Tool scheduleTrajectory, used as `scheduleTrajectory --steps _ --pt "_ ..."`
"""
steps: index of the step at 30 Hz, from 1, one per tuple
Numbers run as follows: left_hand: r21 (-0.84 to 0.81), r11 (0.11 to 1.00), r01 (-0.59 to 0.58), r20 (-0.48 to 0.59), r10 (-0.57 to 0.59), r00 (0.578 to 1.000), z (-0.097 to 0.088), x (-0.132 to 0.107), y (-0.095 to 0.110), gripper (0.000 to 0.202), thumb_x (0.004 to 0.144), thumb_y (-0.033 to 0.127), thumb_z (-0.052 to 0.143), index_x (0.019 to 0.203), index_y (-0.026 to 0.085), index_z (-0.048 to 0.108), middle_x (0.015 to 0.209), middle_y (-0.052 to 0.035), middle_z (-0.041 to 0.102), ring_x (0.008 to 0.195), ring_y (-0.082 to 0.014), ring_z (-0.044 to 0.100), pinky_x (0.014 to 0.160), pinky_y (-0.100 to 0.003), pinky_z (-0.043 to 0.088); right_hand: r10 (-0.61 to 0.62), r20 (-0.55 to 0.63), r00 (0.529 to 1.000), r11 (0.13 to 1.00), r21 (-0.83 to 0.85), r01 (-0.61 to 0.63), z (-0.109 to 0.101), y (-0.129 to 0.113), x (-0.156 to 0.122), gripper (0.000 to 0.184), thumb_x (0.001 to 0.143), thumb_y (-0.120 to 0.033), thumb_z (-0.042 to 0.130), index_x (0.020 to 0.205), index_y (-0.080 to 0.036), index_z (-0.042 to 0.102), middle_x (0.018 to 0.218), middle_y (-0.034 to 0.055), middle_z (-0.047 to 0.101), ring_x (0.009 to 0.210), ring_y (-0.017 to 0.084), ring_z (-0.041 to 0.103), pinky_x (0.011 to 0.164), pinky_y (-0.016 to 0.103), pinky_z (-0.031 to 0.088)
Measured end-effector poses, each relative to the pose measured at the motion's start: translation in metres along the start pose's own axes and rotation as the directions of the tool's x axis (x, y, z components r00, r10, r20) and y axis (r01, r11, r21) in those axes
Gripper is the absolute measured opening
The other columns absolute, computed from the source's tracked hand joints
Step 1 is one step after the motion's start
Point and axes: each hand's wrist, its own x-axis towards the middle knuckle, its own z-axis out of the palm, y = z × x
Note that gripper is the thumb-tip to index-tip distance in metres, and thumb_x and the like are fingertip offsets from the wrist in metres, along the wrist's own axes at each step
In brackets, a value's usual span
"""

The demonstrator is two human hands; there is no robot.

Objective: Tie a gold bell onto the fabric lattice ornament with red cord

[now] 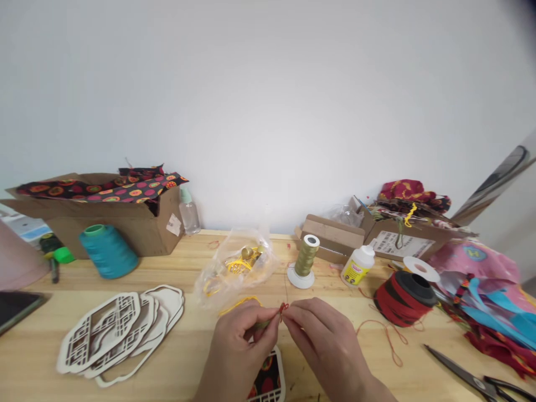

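Both hands meet over the middle front of the table. A small looped red cord (283,307) is pinched between their fingertips. My left hand (240,349) is closed, with thumb and forefinger on the cord from the left. My right hand (326,340) closes on it from the right. Part of the cord is hidden by the fingers. Beneath them lies a white lattice-edged frame with dark patterned fabric (268,377), partly covered by my left hand. Just beyond stands a spool of olive-gold thread (307,257), and a yellow cord (238,304) lies behind my left hand.
Cut-out white frames (121,335) lie stacked at left, near a teal thread cone (108,251) and a fabric-filled box (121,223). A plastic bag (234,268) is at centre back. To the right are a glue bottle (358,267), red thread spool (404,297) and scissors (464,374).
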Motion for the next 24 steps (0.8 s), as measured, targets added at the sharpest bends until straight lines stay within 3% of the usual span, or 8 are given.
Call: scheduleTrajectory --steps 6,12,20,24 --pt "0.055 0.998 -0.041 0.035 0.040 0.999 0.000 0.002 0.001 0.019 0.074 0.025 0.052 0.068 0.018 0.068 0.050 0.0011 0.052 0.047 -0.0119 0.047 0.045 -0.020 0.037 -0.070 0.044 0.997 0.991 -0.113 0.074 0.003 0.002 -0.005 0.011 0.081 -0.011 0.047 0.080 -0.014 0.058 0.071 0.0063 0.063 0.060 0.015 0.057 0.054 0.026 0.048" --pt "-0.092 0.990 0.110 0.060 -0.105 0.993 0.003 0.000 0.002 0.019 0.071 0.029 0.054 0.064 0.018 0.068 0.057 -0.0027 0.059 0.053 -0.0150 0.051 0.048 -0.022 0.039 -0.144 0.043 0.989 0.967 -0.206 0.150 0.007 0.005 -0.011 0.015 0.082 -0.015 0.045 0.073 -0.017 0.057 0.070 0.0058 0.062 0.060 0.014 0.058 0.053 0.024 0.047" --pt "-0.207 0.952 0.226 0.088 -0.212 0.973 0.003 -0.001 0.006 0.022 0.069 0.032 0.055 0.059 0.016 0.066 0.054 -0.0005 0.055 0.054 -0.0142 0.048 0.050 -0.022 0.039 -0.209 -0.008 0.978 0.963 -0.176 0.204 0.004 0.006 -0.010 0.011 0.081 -0.017 0.048 0.075 -0.017 0.057 0.069 0.0053 0.063 0.059 0.013 0.059 0.053 0.022 0.047" --pt "-0.212 0.951 0.226 0.048 -0.221 0.974 0.001 -0.001 0.005 0.020 0.069 0.030 0.055 0.059 0.016 0.065 0.053 0.0009 0.053 0.052 -0.0128 0.046 0.049 -0.021 0.038 -0.148 -0.051 0.988 0.984 -0.104 0.142 0.004 0.002 -0.006 0.008 0.076 -0.010 0.054 0.076 -0.017 0.057 0.061 0.0023 0.062 0.053 0.011 0.057 0.049 0.020 0.045"
